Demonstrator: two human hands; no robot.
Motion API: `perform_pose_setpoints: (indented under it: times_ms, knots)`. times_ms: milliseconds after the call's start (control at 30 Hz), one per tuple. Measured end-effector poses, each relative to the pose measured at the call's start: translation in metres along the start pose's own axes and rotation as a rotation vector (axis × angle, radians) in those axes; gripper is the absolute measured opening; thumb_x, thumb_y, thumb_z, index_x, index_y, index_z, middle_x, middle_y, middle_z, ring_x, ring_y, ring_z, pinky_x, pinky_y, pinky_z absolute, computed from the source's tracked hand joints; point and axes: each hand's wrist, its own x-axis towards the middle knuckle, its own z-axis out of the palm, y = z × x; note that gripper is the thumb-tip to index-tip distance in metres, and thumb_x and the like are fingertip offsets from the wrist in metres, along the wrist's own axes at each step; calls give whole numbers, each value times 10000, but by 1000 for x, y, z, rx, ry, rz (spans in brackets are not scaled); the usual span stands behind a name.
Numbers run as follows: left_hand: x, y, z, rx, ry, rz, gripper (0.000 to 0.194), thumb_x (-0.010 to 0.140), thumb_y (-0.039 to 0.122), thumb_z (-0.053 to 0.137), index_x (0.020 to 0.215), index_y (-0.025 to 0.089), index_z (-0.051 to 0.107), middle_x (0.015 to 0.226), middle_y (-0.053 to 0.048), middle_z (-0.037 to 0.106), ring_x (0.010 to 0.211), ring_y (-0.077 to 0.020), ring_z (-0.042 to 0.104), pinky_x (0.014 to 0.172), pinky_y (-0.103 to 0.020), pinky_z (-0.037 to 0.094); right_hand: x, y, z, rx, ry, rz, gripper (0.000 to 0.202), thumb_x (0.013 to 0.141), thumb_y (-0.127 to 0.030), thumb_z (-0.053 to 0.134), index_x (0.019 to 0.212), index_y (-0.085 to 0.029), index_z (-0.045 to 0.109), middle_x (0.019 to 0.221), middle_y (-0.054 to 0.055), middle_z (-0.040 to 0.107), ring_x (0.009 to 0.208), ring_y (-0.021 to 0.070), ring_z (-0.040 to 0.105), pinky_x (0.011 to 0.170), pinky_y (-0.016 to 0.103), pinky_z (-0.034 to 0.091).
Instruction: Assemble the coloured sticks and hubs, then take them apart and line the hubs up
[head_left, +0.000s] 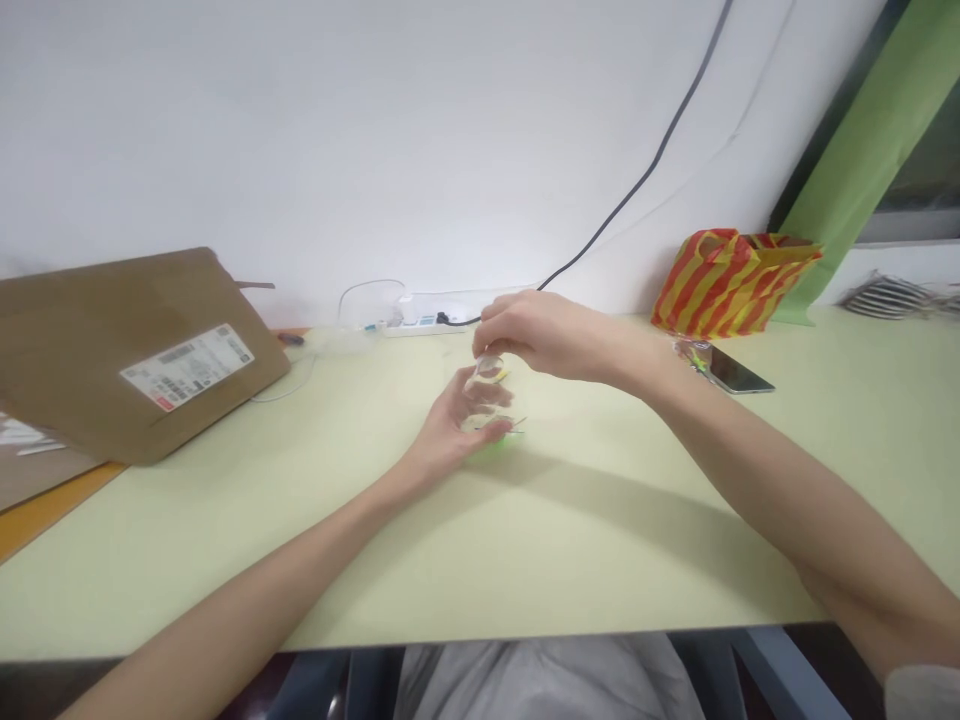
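Note:
My left hand [469, 415] is curled around a small clear container [490, 368], which stands above the pale yellow-green table. Its round rim shows at the top, while most of its body is hard to make out. Just over that rim, my right hand [510, 330] has its fingers pinched together and pointing down. Whatever the right fingertips hold, if anything, is hidden. A bright green patch [495, 444] shows under the left hand, and thin stick-like pieces [517, 427] jut out beside the left thumb.
A brown cardboard box [150, 350] with a white label leans at the left. Along the wall lies a white power strip [420, 322] with a black cable [637, 185]. At the right are a red-and-yellow striped bag [731, 285] and a phone [739, 370].

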Motion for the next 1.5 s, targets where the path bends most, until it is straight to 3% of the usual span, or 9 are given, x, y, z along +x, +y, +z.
perform_pose_setpoints:
  times_ms: [200, 433, 667, 767, 933, 1067, 1167, 1300, 1500]
  knots:
    - [0, 4, 0, -82, -11, 14, 637, 859, 399, 810, 1384, 312, 461, 1257, -101, 672, 1221, -300, 628, 852, -415, 601, 5, 7, 9, 92, -61, -34, 263, 890, -4, 505, 859, -161, 714, 845, 43, 651, 754, 145, 498, 690, 305, 306]
    - [-2, 10, 1, -61, -22, -38, 629, 878, 433, 786, 1397, 306, 453, 1238, -106, 675, 1140, -278, 650, 744, -336, 598, 0, 5, 4, 63, -98, 59, 278, 851, 20, 504, 898, -158, 712, 934, 70, 687, 757, 149, 516, 668, 296, 305]
    - [0, 2, -1, 8, -51, -4, 654, 859, 400, 806, 1418, 314, 477, 1284, -96, 683, 1215, -275, 643, 990, -432, 527, -11, -5, -12, 128, -162, 119, 189, 937, -134, 563, 936, -184, 745, 924, 60, 714, 743, 165, 562, 661, 303, 328]
    - [0, 0, 0, 36, -100, -43, 599, 879, 386, 775, 1404, 301, 500, 1242, -86, 703, 1157, -255, 674, 1013, -425, 504, -6, -3, -11, 23, -63, 93, 175, 960, -134, 557, 944, -174, 726, 950, 82, 711, 855, 203, 587, 721, 310, 346]
    - [2, 3, 1, 93, -5, -74, 491, 887, 375, 728, 1326, 256, 543, 1138, -78, 730, 1076, -250, 705, 908, -383, 529, 10, 35, 30, -322, 190, 287, 318, 956, -7, 440, 1150, -152, 646, 1092, 145, 697, 973, 261, 610, 785, 344, 363]
    - [5, 0, -4, 90, 82, -75, 508, 859, 357, 739, 1310, 245, 534, 1080, -71, 721, 1033, -251, 716, 844, -358, 536, 12, 80, 93, -319, -78, 278, 265, 941, -82, 561, 1185, -142, 643, 1111, 159, 697, 917, 262, 644, 710, 337, 366]
    - [6, -3, -7, 89, 80, -77, 524, 862, 337, 738, 1334, 261, 523, 1086, -66, 706, 1044, -252, 715, 830, -350, 538, 3, 105, 123, -270, -122, 278, 232, 876, -115, 682, 1097, -184, 669, 1083, 97, 711, 843, 196, 632, 655, 296, 351]
    - [6, -4, -7, 108, 67, -81, 527, 863, 322, 733, 1343, 271, 522, 1085, -66, 700, 1043, -250, 708, 781, -325, 530, -9, 126, 127, -217, -103, 328, 173, 850, -16, 619, 841, -184, 660, 879, 49, 707, 701, 135, 542, 608, 277, 310]
    - [5, -2, -4, 99, 44, -71, 538, 860, 325, 734, 1345, 263, 510, 1073, -62, 705, 1023, -235, 697, 810, -335, 533, -11, 152, 90, 51, 205, 425, 145, 797, -57, 661, 701, -165, 650, 712, 26, 655, 641, 112, 493, 648, 279, 347]
